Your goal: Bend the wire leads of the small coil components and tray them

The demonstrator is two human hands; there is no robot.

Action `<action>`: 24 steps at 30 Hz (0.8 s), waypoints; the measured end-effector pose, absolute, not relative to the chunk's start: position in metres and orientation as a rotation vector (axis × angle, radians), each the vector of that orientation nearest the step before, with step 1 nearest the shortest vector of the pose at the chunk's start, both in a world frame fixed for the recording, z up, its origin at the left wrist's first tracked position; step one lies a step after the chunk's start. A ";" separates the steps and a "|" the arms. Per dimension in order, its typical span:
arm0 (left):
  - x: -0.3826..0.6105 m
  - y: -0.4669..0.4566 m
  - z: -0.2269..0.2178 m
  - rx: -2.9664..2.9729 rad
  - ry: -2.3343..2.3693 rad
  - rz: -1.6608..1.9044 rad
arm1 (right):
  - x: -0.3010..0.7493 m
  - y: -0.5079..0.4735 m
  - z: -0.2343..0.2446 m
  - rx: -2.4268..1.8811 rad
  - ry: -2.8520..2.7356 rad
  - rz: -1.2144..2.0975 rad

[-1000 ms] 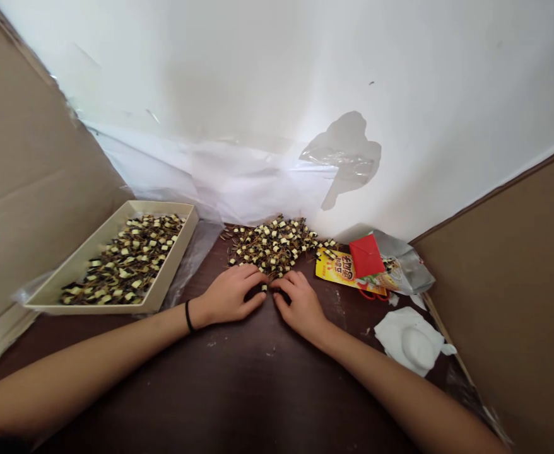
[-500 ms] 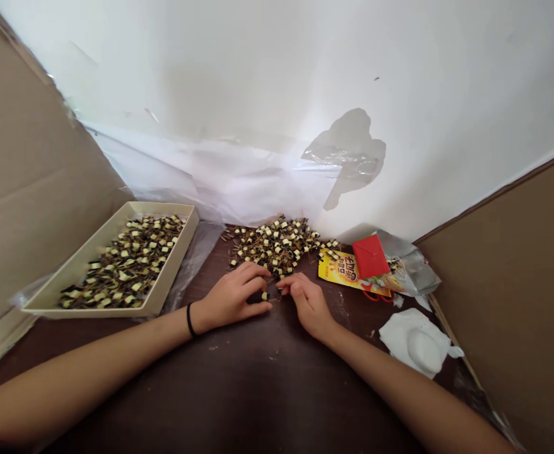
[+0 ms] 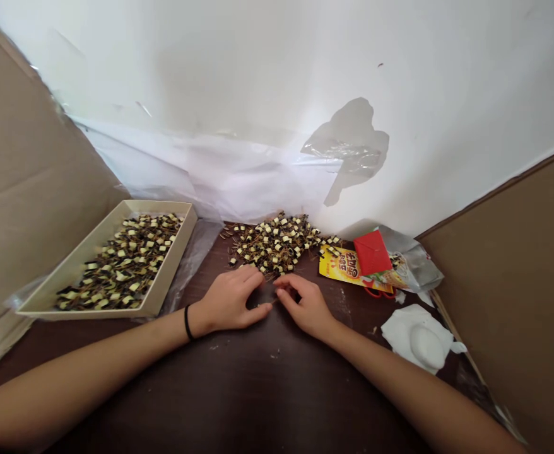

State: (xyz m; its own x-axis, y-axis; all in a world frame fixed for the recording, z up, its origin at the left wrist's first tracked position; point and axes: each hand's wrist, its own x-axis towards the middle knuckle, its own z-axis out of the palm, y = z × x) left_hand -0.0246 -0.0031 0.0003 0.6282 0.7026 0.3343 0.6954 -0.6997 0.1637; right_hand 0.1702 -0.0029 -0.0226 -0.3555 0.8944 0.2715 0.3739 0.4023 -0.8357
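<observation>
My left hand (image 3: 232,299) rests on the dark table just in front of a heap of small dark parts (image 3: 277,243) with pale yellow bands and thin brownish leads. Its thumb stands well apart from its curled fingers, and nothing shows in the gap. Facing it, my right hand (image 3: 308,306) has thumb and forefinger tips brought close together in a pinch. What these tips hold, if anything, is too small to make out. A faint thin strand lies between the two hands, near the left thumb tip.
To the left, a shallow cream box (image 3: 166,277) holds many of the same parts. On the right lie a yellow snack packet (image 3: 336,266), a red envelope (image 3: 372,253), a silver bag (image 3: 421,271) and crumpled white tissue (image 3: 400,328). Cardboard walls (image 3: 518,277) flank the table.
The small banded part seen between my left thumb and fingers no longer shows there. My left fingers have drawn back from the thumb, and the right thumb has straightened toward the forefinger tip.
</observation>
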 end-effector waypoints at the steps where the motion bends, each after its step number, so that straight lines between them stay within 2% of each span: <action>1: -0.024 -0.004 0.001 2.831 1.208 0.515 | 0.171 -0.003 -0.022 -1.071 -1.935 0.863; 5: -0.023 -0.003 -0.001 2.874 1.120 0.391 | 0.172 -0.003 -0.020 -1.028 -2.001 0.855; 16: -0.027 0.000 -0.011 2.531 0.848 0.668 | 0.171 -0.005 -0.018 -1.037 -1.929 0.896; 24: -0.021 0.005 0.002 2.032 0.984 0.601 | 0.172 -0.003 -0.019 -1.078 -1.798 0.901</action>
